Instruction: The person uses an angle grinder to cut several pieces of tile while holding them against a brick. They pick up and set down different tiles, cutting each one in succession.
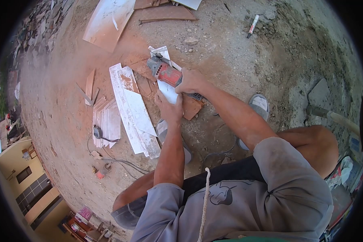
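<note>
My right hand (190, 80) is wrapped round the rear of a red and grey angle grinder (168, 75), whose head lies over a white tile piece (167, 92). On the near side of the grinder, my left hand (169, 107) grips that tile's edge. The tile's far end shows beyond the grinder head, and reddish dust hangs around it. Beneath and beside the tile is a brown tile fragment (192, 107) on the ground. The grinder's disc is hard to make out.
Long white tile strips (130, 109) and a stack of cut pieces (107, 123) with a tape measure (97, 132) lie left. Larger tiles (109, 24) are at the top. A marker (253, 26) lies upper right, a shovel (330, 115) right. Cables (125, 161) run near my feet.
</note>
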{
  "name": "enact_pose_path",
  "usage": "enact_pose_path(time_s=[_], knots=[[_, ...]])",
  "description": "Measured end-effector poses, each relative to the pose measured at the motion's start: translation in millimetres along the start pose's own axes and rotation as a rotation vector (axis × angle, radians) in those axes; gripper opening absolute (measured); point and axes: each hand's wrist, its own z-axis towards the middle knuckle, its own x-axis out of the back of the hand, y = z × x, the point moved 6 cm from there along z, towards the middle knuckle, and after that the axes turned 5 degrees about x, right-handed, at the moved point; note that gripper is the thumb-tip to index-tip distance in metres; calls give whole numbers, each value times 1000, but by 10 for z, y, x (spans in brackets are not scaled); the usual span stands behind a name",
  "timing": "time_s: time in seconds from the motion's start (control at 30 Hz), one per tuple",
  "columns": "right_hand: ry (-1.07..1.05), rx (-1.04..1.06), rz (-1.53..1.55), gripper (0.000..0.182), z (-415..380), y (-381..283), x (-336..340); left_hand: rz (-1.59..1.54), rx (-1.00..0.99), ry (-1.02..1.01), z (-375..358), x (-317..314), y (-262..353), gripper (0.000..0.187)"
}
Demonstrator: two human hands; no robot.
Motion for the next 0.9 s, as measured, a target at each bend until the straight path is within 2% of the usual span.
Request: enact_pose_path(time_s=[0.3, 0.6, 0.9], knots=[[-13, -14, -11, 90, -4, 39, -22, -55, 41, -53, -4, 11, 25, 101], [22, -16, 18, 86, -32, 53, -13, -7, -32, -5, 12, -38, -13, 99], [16, 38, 47, 83, 34, 28, 20, -40, 40, -45, 4, 8, 21, 100]])
